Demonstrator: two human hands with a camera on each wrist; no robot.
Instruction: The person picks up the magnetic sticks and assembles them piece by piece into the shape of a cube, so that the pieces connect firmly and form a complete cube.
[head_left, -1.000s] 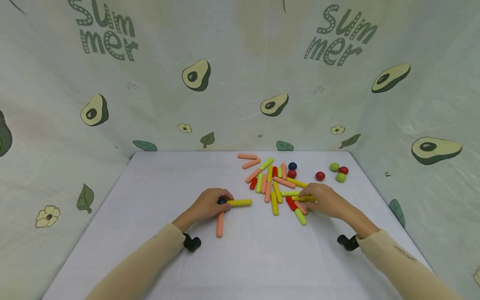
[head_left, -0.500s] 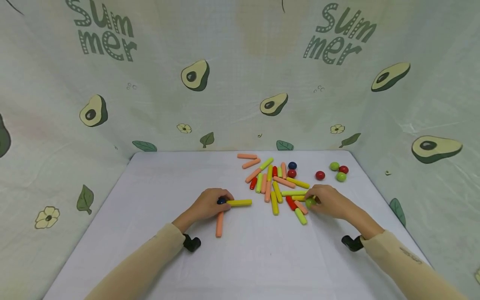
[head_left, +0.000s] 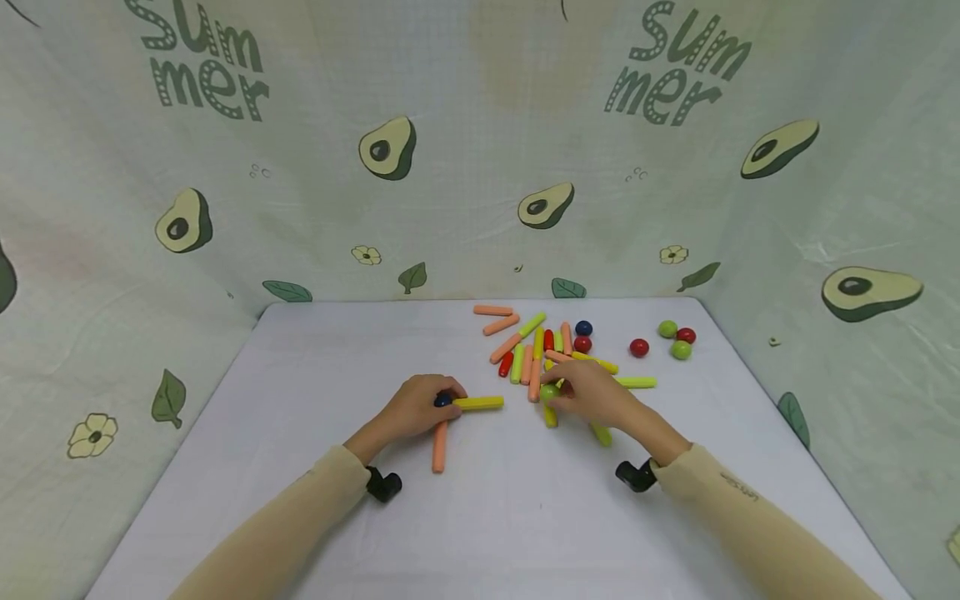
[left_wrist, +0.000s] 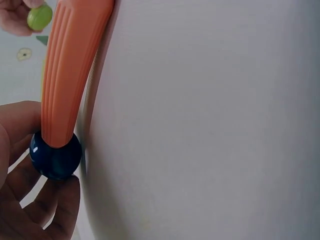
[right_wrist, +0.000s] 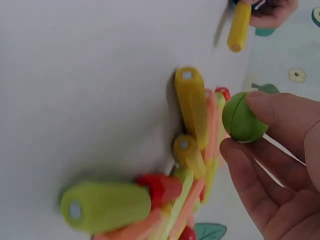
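I pinch a green ball (right_wrist: 242,119) in my right hand (head_left: 592,393), beside the scattered sticks (head_left: 517,364); my left hand (head_left: 408,412) grips a blue ball (left_wrist: 56,160), an orange stick (left_wrist: 70,70) and yellow stick (head_left: 482,403) meeting it.

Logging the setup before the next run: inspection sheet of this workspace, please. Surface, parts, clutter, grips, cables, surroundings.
Surface: white tabletop, sticks and balls mostly right of centre.
Job's things: blue ball with an orange stick and a yellow stick meeting it; green ball in hand.
Clutter: loose sticks in yellow, orange, lime and red, partly hidden; loose balls in red, green and blue beyond.
Grips: left grip holds the blue ball; right grip pinches the green ball.
Cables: nothing seen.
Surroundings: pale cloth backdrop printed with avocados, leaves, flowers and "summer".
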